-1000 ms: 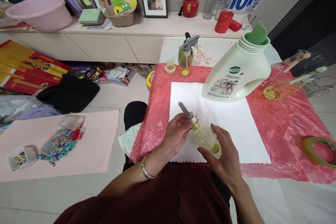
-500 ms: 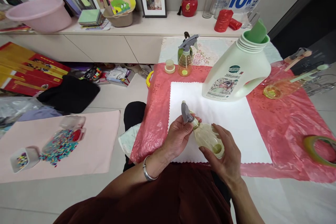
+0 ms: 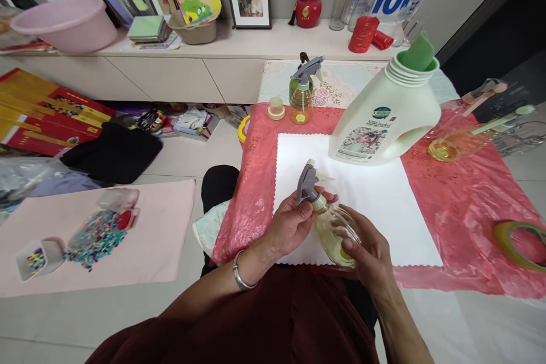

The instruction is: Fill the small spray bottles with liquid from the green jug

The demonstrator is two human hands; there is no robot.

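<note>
A clear glass spray bottle (image 3: 328, 236) is tilted over the front of the white sheet (image 3: 375, 205). Its grey trigger head (image 3: 306, 182) points up and to the left, seated at the bottle's neck. My left hand (image 3: 288, 224) grips the neck and collar just below the trigger. Around the right side of the glass body curl the fingers of my right hand (image 3: 371, 244), with the thumb near the base. Behind the sheet stand another spray bottle (image 3: 301, 105) with yellowish liquid and a pale cap (image 3: 276, 108).
A large white-green detergent jug (image 3: 375, 119) stands at the sheet's back edge with a green scoop (image 3: 420, 51) in its mouth. Pink plastic (image 3: 469, 199) covers the table. At right are a tape roll (image 3: 520, 244) and a lying bottle (image 3: 447, 151).
The bottle has turned in my hands; its trigger head sits slightly higher and shows more from the side. My right fingers have shifted around the glass. The jug and other items stay put.
</note>
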